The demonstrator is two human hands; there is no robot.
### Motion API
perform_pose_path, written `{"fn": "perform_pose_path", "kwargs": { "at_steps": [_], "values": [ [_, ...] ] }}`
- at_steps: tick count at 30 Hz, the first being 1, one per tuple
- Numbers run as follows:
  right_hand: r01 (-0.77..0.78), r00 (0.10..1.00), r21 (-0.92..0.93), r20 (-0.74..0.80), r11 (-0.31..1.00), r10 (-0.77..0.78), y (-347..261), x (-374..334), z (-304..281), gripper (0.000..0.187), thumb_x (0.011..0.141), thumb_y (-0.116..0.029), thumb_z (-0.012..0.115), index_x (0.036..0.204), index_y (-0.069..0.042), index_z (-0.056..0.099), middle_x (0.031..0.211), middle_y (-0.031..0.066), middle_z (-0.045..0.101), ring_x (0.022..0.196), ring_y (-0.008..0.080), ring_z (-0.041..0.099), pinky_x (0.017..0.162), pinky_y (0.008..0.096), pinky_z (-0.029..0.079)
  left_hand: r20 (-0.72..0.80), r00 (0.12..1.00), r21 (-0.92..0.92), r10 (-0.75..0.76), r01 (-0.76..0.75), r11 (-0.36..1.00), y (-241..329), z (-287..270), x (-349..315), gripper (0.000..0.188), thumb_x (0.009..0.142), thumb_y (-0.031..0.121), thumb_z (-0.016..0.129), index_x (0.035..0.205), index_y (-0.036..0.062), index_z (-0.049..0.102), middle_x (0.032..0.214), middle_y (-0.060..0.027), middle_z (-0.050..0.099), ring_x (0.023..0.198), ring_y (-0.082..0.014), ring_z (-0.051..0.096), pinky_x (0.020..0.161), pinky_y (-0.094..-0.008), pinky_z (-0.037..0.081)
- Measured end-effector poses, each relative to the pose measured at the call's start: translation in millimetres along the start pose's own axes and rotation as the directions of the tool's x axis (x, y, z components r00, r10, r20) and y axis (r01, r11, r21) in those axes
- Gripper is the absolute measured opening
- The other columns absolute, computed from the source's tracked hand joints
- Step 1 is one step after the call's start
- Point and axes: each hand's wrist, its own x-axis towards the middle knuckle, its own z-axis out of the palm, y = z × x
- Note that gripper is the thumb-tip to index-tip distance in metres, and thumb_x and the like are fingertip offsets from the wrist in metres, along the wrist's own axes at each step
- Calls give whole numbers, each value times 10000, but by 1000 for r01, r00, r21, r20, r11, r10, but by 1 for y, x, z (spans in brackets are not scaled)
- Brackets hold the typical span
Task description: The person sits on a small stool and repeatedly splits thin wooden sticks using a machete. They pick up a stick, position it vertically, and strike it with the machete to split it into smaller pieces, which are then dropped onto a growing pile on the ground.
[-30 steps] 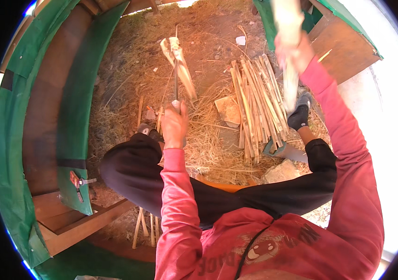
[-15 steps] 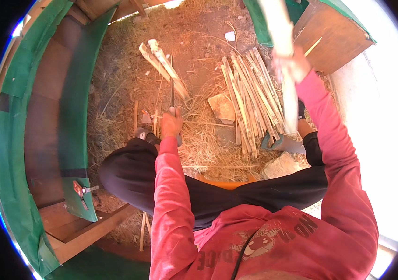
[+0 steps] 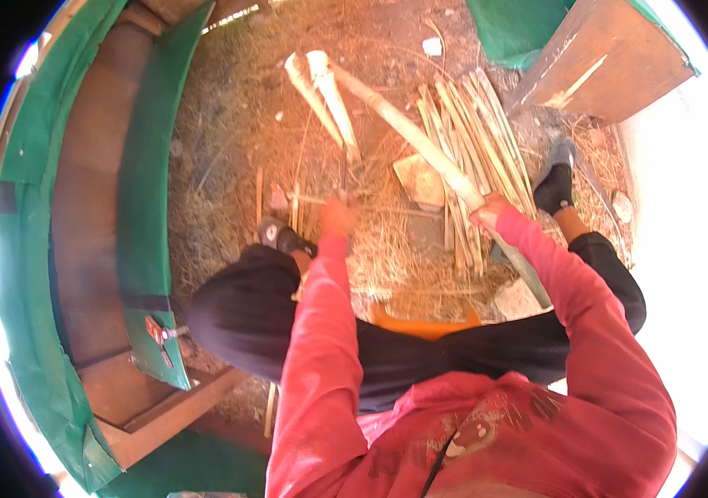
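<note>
My right hand [image 3: 493,209] is closed around a long pale bamboo pole [image 3: 424,143]. The pole slants from the far middle down past my right forearm to a greyish near end. Blurred by motion, my left hand [image 3: 339,219] is closed on a long, thin dark blade-like tool [image 3: 343,170] that points away from me; its grip is hidden in the fist. Just beyond the tool, two pale split bamboo lengths [image 3: 333,100] lie on the ground. The pole crosses over a heap of bamboo strips [image 3: 487,137] and passes close to a squarish yellowish block [image 3: 420,181].
Straw-strewn earth [image 3: 237,174] lies between my spread legs. On the left stands a green-covered wooden trough [image 3: 142,191] with a red-and-metal tool [image 3: 159,334] on its near end. A wooden box [image 3: 611,62] stands far right, and a pale stone [image 3: 520,299] lies by my right knee.
The pole has swung down from nearly upright to a slant toward far left, and my right hand has come lower and nearer. My left hand moved slightly right. My right foot shows farther out.
</note>
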Motion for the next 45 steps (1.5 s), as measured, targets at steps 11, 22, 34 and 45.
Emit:
{"fn": "perform_pose_path", "kwargs": {
  "at_steps": [11,22,34,45],
  "values": [
    [824,556,315,-295,471,-777,-179,-39,-106,171,806,-93,676,875,13,562,649,91,592,510,164,593,480,326,520,122,969,-189,-215,235,953,10,-1,4,515,890,401,608,973,-106,632,848,-323,660,771,-427,681,722,-474,542],
    [162,974,-358,-90,919,-207,51,66,42,487,725,-258,722,1062,82,639,961,243,682,866,328,684,780,404,549,-85,996,1,27,-27,1000,-44,60,51,477,929,387,564,904,-75,680,816,-287,672,764,-411,673,702,-490,530],
    [436,858,165,-372,885,-353,-83,21,26,481,773,-69,749,1175,98,546,964,189,675,743,244,670,575,366,548,7,996,-20,-92,92,996,-41,56,33,478,914,373,576,847,-94,658,757,-256,673,638,-330,685,639,-441,549],
    [-144,989,-235,-57,961,135,118,44,80,445,738,-234,734,1060,64,661,902,225,696,749,292,702,679,382,566,302,927,-123,-225,271,955,-10,36,25,493,971,400,475,1042,-63,630,867,-237,670,555,-307,644,588,-421,535]
  ]
}}
